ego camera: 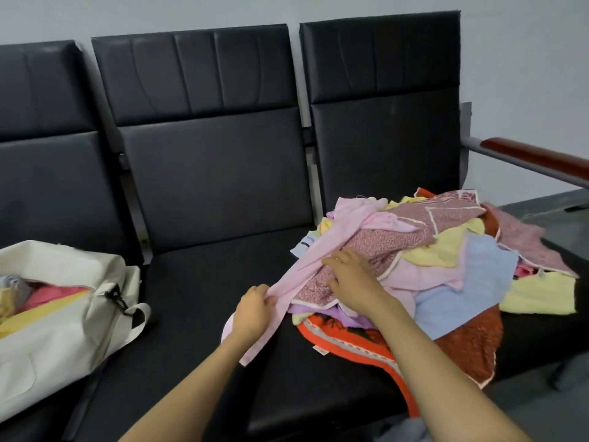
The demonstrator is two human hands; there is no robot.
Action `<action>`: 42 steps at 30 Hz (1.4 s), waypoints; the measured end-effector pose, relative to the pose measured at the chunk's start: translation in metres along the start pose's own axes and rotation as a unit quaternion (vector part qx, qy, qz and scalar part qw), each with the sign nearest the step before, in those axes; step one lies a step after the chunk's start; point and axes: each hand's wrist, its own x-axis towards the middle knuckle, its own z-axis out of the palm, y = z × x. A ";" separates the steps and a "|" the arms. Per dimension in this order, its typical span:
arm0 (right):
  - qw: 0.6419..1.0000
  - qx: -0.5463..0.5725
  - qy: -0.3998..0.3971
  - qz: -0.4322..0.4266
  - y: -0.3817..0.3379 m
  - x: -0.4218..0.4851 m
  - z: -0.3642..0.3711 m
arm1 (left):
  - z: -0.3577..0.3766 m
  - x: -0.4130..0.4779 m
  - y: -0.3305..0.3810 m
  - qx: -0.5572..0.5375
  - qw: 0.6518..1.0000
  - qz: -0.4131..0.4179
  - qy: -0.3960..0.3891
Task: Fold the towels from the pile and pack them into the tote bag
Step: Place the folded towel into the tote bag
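Nearest: both bare forearms reach in from the bottom edge over the black bench seat (197,301).

Left hand (253,311) — fingers clenched on a light pink towel (322,260), gripping its lower strip where it hangs off the front of the pile; the free end trails down onto the seat.

Right hand (352,279) — palm down on the pile of towels (446,266), fingers spread and flat, pressing on a maroon patterned towel (398,237), not grasping. The pink towel runs diagonally from the left hand up under the right-hand fingertips to the pile's top.

Pile sits on the right-hand seat: red-orange towel (347,339) at the bottom front overhanging the seat edge, blue towel (462,295) and yellow towel (541,295) to the right, all loose and overlapping.

Left side: cream tote bag (63,339) lying on the left seat, mouth open, with pink and yellow cloth visible inside. Middle seat lies between bag and pile.

Farther: black seat backs (204,122), wooden armrest (535,157) at right, pale wall (526,59) behind.
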 end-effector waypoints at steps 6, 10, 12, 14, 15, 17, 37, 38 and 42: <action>0.997 -0.008 -0.068 -0.036 -0.036 0.007 0.024 | -0.038 -0.024 -0.032 -0.032 0.998 -0.025 -0.045; 0.984 -0.060 -0.124 -0.116 -0.070 0.010 0.050 | -0.065 -0.048 -0.068 0.008 0.996 -0.031 -0.079; 0.974 -0.080 -0.153 -0.144 -0.088 0.007 0.062 | -0.080 -0.058 -0.080 0.027 0.995 -0.032 -0.095; 0.969 -0.091 -0.174 -0.151 -0.104 0.004 0.072 | -0.093 -0.065 -0.087 0.039 0.992 -0.041 -0.109; 0.968 -0.092 -0.175 -0.151 -0.113 0.002 0.078 | -0.099 -0.068 -0.092 0.042 0.991 -0.056 -0.118; 0.971 -0.084 -0.164 -0.154 -0.128 0.001 0.084 | -0.108 -0.073 -0.099 0.068 0.985 -0.085 -0.137; 0.988 0.040 -0.117 -0.097 -0.113 -0.006 0.058 | -0.151 -0.081 -0.116 -0.268 0.955 -0.031 0.126; 0.992 0.043 -0.083 -0.084 -0.111 -0.003 0.055 | -0.149 -0.080 -0.115 -0.288 0.948 -0.036 0.131; 0.984 0.132 0.120 -0.028 -0.102 0.001 0.032 | -0.149 -0.076 -0.105 -0.351 0.928 -0.065 0.103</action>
